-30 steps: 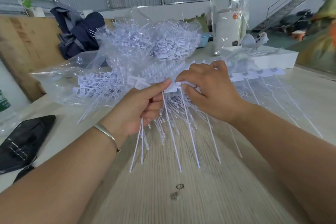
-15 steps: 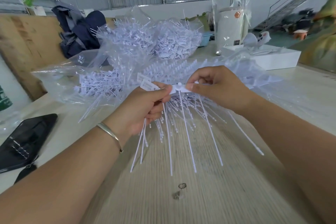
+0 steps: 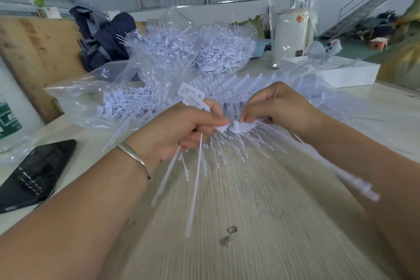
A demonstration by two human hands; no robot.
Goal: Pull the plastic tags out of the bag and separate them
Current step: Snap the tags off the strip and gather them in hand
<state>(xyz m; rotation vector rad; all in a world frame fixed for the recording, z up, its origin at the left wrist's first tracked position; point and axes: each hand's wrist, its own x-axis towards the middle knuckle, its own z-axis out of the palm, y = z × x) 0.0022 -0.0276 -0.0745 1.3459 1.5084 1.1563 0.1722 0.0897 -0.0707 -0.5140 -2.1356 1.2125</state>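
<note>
– What lies around you?
– A black phone (image 3: 34,173) at your left, a clear bag (image 3: 95,98) of white tags behind your hands, a white box (image 3: 347,75) far right.

– And your hands?
– Your left hand (image 3: 181,129) grips some plastic tags (image 3: 195,179). Your right hand (image 3: 279,107) pinches the strip (image 3: 243,126). A moment ago both hands held one piece; now it has split.

- Bright, even daylight fills the scene, with no hard shadows.
- Soft shade lies under both forearms on the surface (image 3: 261,200).
- Glare glints on the clear bag (image 3: 95,88) and the tall wrapped package (image 3: 293,7).
- Motion blur smears the long tag stems (image 3: 195,188) and the far right edge.
- Wide-angle bending curves the wall lines and stretches the forearms at the corners.
</note>
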